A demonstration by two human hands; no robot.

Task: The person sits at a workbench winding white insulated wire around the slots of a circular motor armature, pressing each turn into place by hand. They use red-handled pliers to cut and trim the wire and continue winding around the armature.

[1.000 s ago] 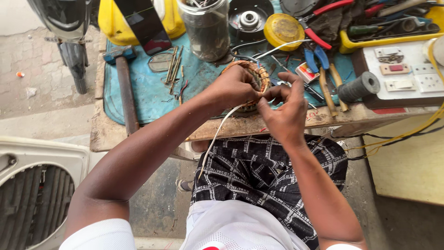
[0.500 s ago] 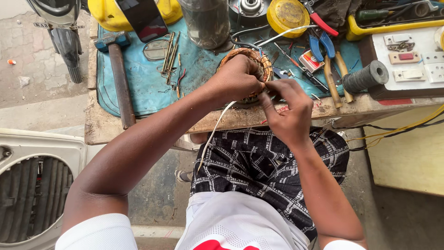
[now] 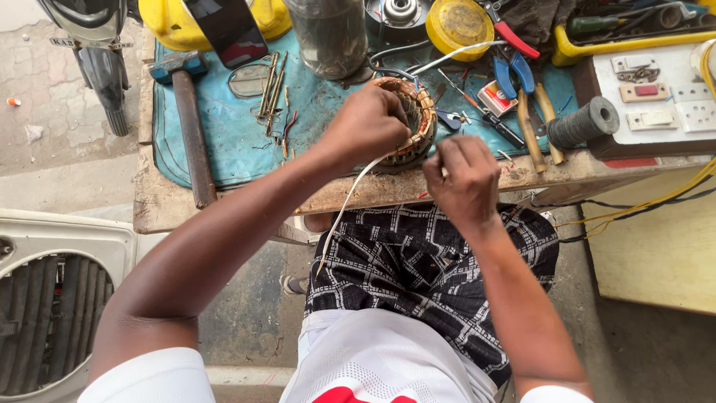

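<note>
At the near edge of the wooden bench [image 3: 179, 201], on the blue mat [image 3: 224, 142], the left hand [image 3: 369, 123] is closed over a ring of copper winding [image 3: 414, 123], fingers curled around its near side, seemingly to keep it steady and tipped up for work. The right hand [image 3: 462, 175] sits just beside the ring, toward the person, its fingers pinched together as if gripping something thin; what it holds is too small to tell. A white cord [image 3: 343, 213] trails down from under the left hand toward the patterned shorts [image 3: 418, 276]. A hammer [image 3: 190, 127] lies to the left on the mat, blue-handled pliers [image 3: 522, 82] and a dark spool [image 3: 585, 123] to the right, all apart from the hands.
</note>
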